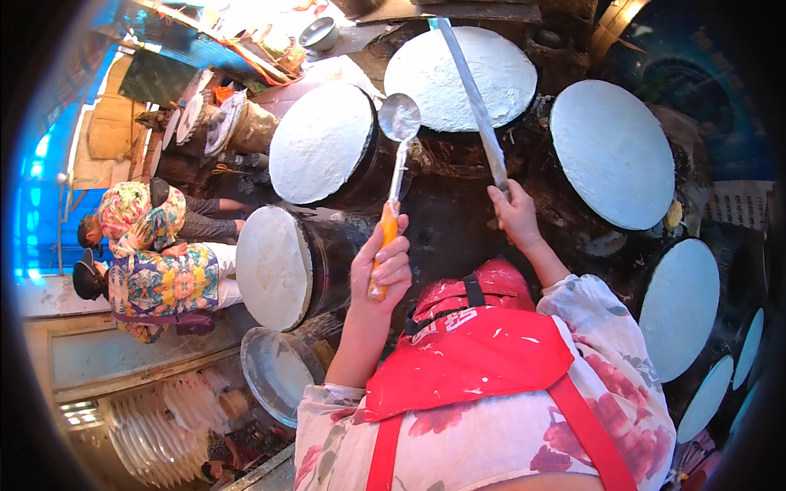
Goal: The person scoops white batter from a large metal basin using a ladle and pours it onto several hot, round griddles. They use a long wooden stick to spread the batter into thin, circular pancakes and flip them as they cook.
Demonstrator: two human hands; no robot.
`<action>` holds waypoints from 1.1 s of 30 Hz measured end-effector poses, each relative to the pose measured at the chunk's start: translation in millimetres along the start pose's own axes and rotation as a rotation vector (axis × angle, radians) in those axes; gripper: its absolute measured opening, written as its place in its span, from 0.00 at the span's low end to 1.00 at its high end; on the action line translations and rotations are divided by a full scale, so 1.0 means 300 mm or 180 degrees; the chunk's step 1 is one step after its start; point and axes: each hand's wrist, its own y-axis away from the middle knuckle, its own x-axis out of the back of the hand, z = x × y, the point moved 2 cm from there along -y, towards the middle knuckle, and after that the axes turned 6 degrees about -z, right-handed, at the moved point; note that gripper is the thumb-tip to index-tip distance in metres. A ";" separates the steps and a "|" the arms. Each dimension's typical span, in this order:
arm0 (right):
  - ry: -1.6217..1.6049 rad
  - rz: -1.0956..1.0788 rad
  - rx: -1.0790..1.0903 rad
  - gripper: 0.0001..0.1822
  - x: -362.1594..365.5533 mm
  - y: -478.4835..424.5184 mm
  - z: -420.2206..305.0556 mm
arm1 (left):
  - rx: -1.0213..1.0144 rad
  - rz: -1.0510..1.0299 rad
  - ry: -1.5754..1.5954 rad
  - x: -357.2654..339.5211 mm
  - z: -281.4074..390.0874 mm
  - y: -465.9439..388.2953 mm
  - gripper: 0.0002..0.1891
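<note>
My left hand is closed around the orange handle of a metal ladle. White residue coats the ladle's bowl and neck. In my right hand is a long, flat metal blade, pointing away from me. The blade crosses in front of a round, white-coated surface on a dark drum-like base; whether they touch, I cannot tell. Left of the ladle's bowl stands another white-topped drum. A third white disc lies to the right of my right hand.
More white-coated rounds stand at left and right. A wide pan with white residue is near my left elbow. Two people in patterned shirts are at the left. A grey bowl sits at the back.
</note>
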 end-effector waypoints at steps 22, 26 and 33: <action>0.0391 0.0524 -0.1299 0.18 0.233 -0.234 0.164 | -0.0190 0.0777 -0.0563 0.128 0.018 0.187 0.16; -0.0143 0.0055 -0.1158 0.17 0.114 -0.131 0.183 | -0.0196 0.0916 -0.0561 0.153 0.014 0.199 0.16; -0.0556 -0.0563 -0.1037 0.14 -0.062 0.010 0.130 | -0.0162 0.0987 -0.0502 0.147 -0.001 0.193 0.16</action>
